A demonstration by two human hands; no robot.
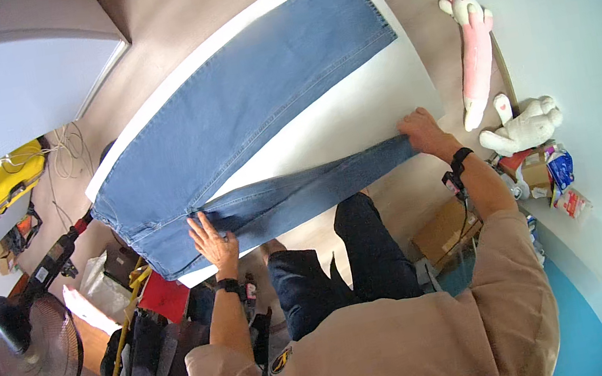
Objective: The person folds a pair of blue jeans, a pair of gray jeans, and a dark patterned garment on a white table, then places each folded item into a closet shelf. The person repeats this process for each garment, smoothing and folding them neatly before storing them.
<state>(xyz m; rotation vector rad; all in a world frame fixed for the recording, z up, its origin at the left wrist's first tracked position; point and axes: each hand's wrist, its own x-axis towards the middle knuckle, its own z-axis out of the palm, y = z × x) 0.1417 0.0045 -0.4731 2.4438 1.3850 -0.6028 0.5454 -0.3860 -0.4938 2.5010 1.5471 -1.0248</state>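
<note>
A pair of blue jeans [243, 89] is spread over a white tabletop [360, 113], waist at the left and leg ends at the right. The far leg lies flat, and bare white surface shows between it and the near leg. My right hand [427, 133] is closed around the hem end of the near leg, which looks narrow and creased along its length. My left hand [214, 245] rests on the denim near the crotch, its fingers stretched out and pressing lightly on the cloth. Part of the near leg hangs at the table's front edge.
A standing fan [35, 347] and dark piled items [144, 369] are at the lower left. At the far left lies a yellow case [11, 181] beside loose cables. Plush toys [477, 56] line the right wall, and a cardboard box [445, 231] sits below the table's right side.
</note>
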